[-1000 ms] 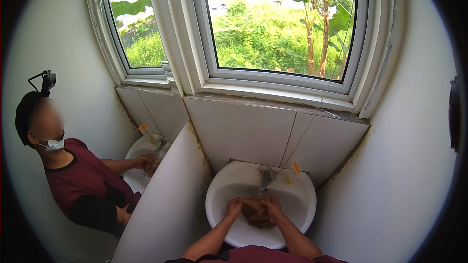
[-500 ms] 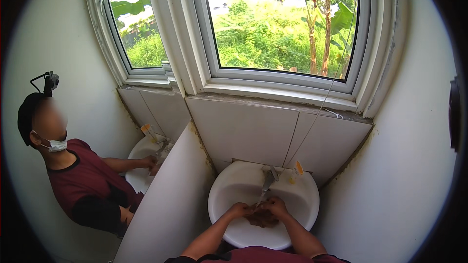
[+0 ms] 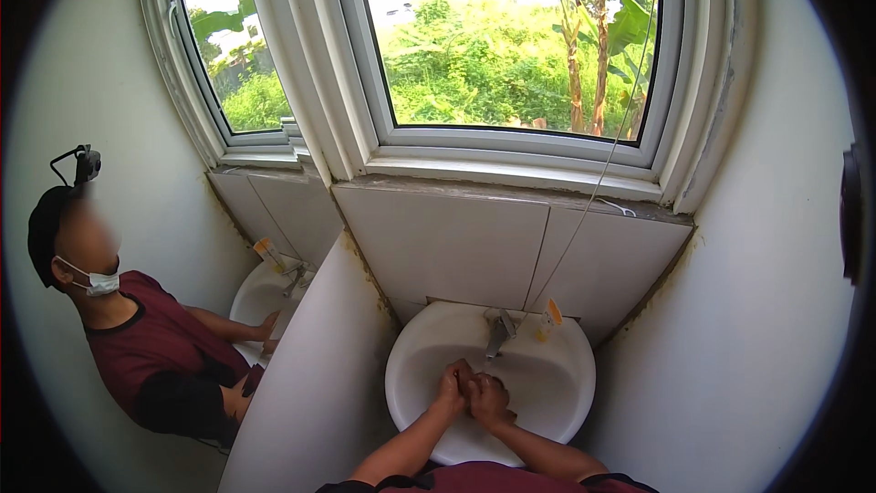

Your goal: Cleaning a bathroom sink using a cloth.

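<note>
Over the white washbasin [image 3: 421,418], my left hand [image 3: 451,385] and my right hand [image 3: 490,398] are close together, both closed. Between them is a bunched brown cloth [image 3: 466,376], mostly hidden by the fingers. A grey metal tap [image 3: 499,335] stands at the basin's back rim, just beyond my hands. Whether water is running from it is hard to make out.
A small pouch or tube with an orange end [image 3: 551,315] stands on the basin's back right rim. Left of the basin, a mirror [image 3: 301,356] reflects a person in a maroon shirt. A thin cord [image 3: 584,219] hangs before the window [image 3: 511,55]; a white wall [image 3: 730,329] is at right.
The brown cloth hung spread below my hands and is now bunched between them. My right hand has shifted left and nearer to me; my left has turned upward. The view has moved slightly.
</note>
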